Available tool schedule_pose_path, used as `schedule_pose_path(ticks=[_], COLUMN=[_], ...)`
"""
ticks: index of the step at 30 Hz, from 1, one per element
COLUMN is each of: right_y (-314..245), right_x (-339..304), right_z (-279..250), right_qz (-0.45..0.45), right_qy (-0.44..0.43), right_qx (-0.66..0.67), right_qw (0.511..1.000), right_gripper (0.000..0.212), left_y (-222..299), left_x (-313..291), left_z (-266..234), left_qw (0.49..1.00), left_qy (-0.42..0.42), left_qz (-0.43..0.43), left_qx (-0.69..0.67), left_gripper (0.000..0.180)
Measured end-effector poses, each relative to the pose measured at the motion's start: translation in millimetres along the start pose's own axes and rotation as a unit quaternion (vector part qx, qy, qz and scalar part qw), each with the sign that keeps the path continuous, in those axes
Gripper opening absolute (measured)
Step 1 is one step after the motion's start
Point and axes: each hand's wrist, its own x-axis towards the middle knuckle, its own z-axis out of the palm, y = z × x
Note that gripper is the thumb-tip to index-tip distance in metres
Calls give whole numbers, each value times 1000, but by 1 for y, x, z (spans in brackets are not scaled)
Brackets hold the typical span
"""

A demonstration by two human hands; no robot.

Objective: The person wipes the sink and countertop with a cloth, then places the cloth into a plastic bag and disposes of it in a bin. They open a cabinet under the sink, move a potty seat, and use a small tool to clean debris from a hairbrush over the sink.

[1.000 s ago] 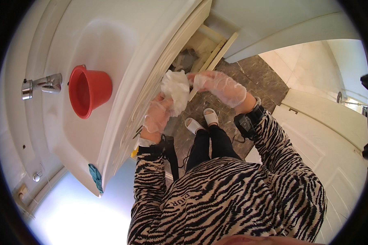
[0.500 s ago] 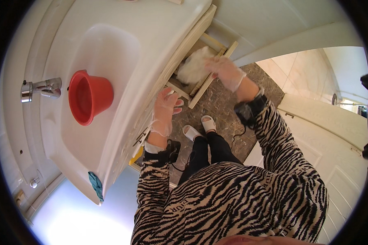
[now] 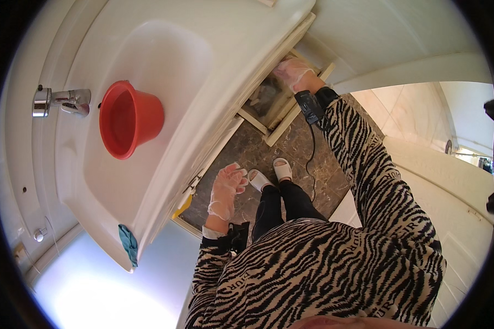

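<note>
My right hand (image 3: 295,72), in a clear plastic glove, reaches down into the far end of the open drawer (image 3: 282,118) under the washbasin counter. Its fingertips are hidden, so whether it grips anything does not show. Crumpled greyish, see-through material (image 3: 269,101) lies in the drawer beside it. My left hand (image 3: 226,189), gloved the same way, hangs above the floor near the cabinet front. Its fingers are loosely bent and apart, with nothing seen in them.
On the left is a white washbasin (image 3: 173,60) with a red plastic bucket (image 3: 130,119) in it, near a chrome tap (image 3: 66,102). A teal cloth (image 3: 128,245) drapes over the basin's near edge. A white door (image 3: 428,186) stands at right.
The white bundle that my right hand held over the drawer is out of sight; that hand has moved farther into the drawer. My left hand has drawn back from the cabinet front, toward me.
</note>
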Motion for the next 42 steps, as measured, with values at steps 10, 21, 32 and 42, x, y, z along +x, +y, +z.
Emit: schedule_pose_path(ticks=[10,21,32,42], right_y=[10,-116,-90,-67], right_x=[-16,-157,-113,-45], right_z=[-2,-11,-4,23], right_qz=[98,525,151,166], right_qy=[14,264,45,46], right_qx=[337,605,343,635], right_qw=[936,537,926,753], right_gripper=[38,43,26,56], left_y=[-10,-19,-39,-61], left_x=[-9,-19,-29,-38], left_z=[0,-16,-21,-26], left_qw=[1000,1000,999,998], left_qy=[1,11,34,50], left_qz=[5,-13,-32,-18], left_qx=[-14,15,-18,-34], left_gripper=[31,31,27,28])
